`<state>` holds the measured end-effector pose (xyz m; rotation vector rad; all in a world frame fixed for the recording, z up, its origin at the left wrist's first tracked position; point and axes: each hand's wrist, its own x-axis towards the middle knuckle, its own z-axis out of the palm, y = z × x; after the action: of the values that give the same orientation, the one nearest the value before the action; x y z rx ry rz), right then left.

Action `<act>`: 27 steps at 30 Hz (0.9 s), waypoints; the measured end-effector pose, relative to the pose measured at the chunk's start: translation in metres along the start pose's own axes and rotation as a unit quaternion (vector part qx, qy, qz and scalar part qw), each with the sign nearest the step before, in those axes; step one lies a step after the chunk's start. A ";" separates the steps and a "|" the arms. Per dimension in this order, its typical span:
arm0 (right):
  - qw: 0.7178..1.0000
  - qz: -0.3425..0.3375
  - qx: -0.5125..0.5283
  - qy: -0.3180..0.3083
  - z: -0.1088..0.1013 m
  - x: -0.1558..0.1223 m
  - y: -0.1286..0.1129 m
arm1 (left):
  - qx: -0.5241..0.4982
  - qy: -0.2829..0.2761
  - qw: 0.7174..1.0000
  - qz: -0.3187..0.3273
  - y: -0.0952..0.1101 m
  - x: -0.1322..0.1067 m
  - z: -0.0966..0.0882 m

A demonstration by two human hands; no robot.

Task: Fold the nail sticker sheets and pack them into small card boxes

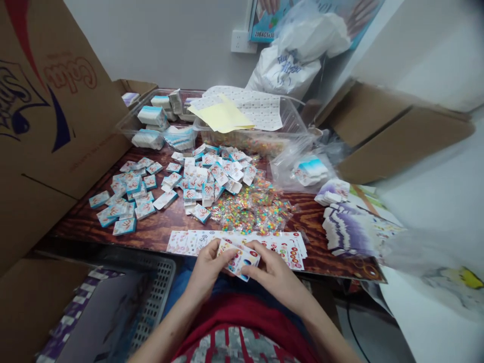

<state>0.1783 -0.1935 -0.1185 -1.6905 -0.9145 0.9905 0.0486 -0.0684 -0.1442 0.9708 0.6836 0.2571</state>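
Both my left hand (207,267) and my right hand (270,275) grip a small fanned stack of printed sticker cards (239,258) above the table's near edge. Just beyond them, a row of similar sticker sheets (289,250) lies overlapping on the wood-grain table (313,227). Farther out, blue-and-white folded cards (200,184) lie scattered in loose heaps. A mound of small clear packets (251,212) with colourful contents sits next to them. My hands touch only the held stack.
Clear plastic bins (242,138) stand at the table's back, holding card stacks and colourful packets under yellow sheets (221,113). Purple-printed cards (346,232) lie at right. Cardboard box flaps (401,131) rise on the right, and a grey plastic crate (159,297) sits below left.
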 end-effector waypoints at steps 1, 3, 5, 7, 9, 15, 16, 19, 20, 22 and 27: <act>1.000 0.004 -0.010 0.011 0.002 -0.001 0.000 | 0.002 -0.003 1.000 -0.003 0.000 -0.001 0.001; 0.999 0.016 -0.009 0.028 0.005 -0.001 0.003 | 0.002 -0.017 1.000 -0.015 0.002 -0.004 0.002; 0.999 0.039 0.023 0.018 0.007 0.002 0.008 | 0.001 -0.035 0.999 -0.033 0.003 -0.006 -0.002; 0.996 0.068 0.061 -0.001 0.007 0.005 0.013 | 0.005 -0.043 0.998 -0.045 0.003 -0.005 -0.008; 0.991 0.094 0.094 -0.011 0.008 0.009 0.017 | 0.021 -0.023 0.999 -0.039 0.001 -0.001 -0.014; 0.990 0.097 0.089 -0.057 0.025 0.018 0.010 | 0.204 0.111 0.963 0.137 -0.012 0.005 -0.018; 0.988 0.092 0.100 -0.075 0.030 0.018 0.008 | 0.227 0.110 0.955 0.154 -0.012 0.003 -0.017; 0.987 0.072 0.122 -0.070 0.042 0.018 0.005 | 0.204 0.021 0.970 0.130 -0.009 -0.006 -0.015; 0.992 0.058 0.105 -0.040 0.043 0.019 0.006 | 0.179 -0.018 0.978 0.109 -0.008 -0.009 -0.015; 0.998 0.035 0.057 0.020 0.041 0.024 0.007 | 0.133 -0.072 0.987 0.063 -0.007 -0.013 -0.018; 0.990 -0.052 -0.099 0.087 0.024 0.062 0.011 | 0.072 -0.020 0.997 0.016 -0.011 -0.009 -0.032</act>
<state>0.1825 -0.1331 -0.1467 -1.8423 -1.0000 0.6888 0.0204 -0.0579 -0.1618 1.1224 0.6566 0.2169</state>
